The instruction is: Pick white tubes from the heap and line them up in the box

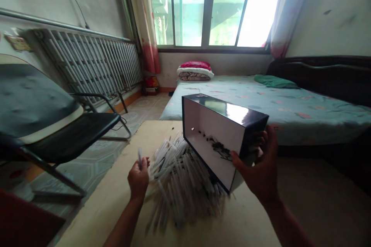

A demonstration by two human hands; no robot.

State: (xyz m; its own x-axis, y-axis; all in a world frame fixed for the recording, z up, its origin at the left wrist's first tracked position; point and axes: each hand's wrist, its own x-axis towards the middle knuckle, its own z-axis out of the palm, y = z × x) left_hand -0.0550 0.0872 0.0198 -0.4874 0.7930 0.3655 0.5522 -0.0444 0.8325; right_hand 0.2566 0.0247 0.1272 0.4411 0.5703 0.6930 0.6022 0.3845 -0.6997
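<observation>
My left hand [138,175] pinches a slim pale stick [140,155]; my right hand [261,170] grips a tilted box [217,123], its open side towards me, small dark pieces [222,149] inside. White sticks [185,177] lie heaped on the bench [246,216] between them; a bed [232,88] stands beyond.

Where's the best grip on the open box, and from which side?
Likely the right end of the open box, from the right, where the right hand holds it, thumb at the rim: the box's tilted open face exposes that rim, while whitish tubes crowd its lower edge.
</observation>
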